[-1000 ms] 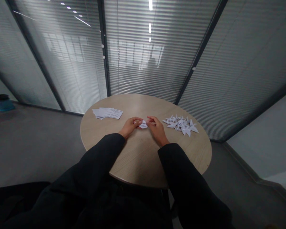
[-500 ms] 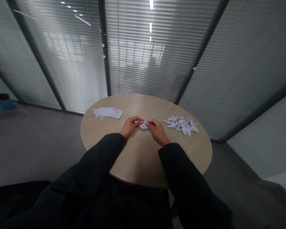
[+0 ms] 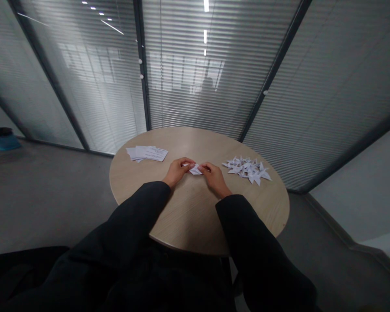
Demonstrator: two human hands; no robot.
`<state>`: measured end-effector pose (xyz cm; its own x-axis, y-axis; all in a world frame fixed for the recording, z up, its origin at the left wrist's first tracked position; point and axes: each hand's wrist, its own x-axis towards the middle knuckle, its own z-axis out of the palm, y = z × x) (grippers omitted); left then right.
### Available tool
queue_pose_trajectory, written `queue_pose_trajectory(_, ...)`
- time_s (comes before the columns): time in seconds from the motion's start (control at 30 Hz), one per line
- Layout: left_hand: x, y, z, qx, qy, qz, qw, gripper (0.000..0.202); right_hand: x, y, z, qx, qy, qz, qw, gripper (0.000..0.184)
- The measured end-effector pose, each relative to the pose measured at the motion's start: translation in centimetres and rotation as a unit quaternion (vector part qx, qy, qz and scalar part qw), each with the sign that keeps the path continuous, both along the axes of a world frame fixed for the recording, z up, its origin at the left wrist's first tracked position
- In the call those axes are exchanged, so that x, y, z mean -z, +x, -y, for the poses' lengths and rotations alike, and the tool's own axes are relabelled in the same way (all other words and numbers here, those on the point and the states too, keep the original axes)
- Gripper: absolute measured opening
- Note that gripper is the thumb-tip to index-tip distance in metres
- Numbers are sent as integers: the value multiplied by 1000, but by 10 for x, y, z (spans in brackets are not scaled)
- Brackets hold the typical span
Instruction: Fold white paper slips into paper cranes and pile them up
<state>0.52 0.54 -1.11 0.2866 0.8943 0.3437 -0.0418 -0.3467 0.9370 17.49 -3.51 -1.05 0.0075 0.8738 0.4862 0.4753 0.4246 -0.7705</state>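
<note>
Stack of paper slips (image 3: 147,153) sits far left on the round wooden table (image 3: 188,216). Left hand (image 3: 178,170) pinches the folded white paper (image 3: 195,170), long axis side to side, between both hands; right hand (image 3: 215,179) pinches its other end. Pile of paper cranes (image 3: 247,170) lies just right.

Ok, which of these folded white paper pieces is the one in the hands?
The small folded piece held between the left hand and the right hand; the others lie untouched in a loose pile to its right.
</note>
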Motion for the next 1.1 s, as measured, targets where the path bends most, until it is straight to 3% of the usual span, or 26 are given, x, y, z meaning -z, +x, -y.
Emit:
queue_pose_trajectory(0.77,-2,0,4,31,-17,24,999,24,0,2,-2,5,14,29,999,22)
queue_pose_trajectory(1.0,-1,1,7,30,-40,22,999,48,0,0,0,16,15,44,999,22)
queue_pose_trajectory(1.1,-2,1,8,25,-43,29,998,44,-1,-1,2,1,10,38,999,24)
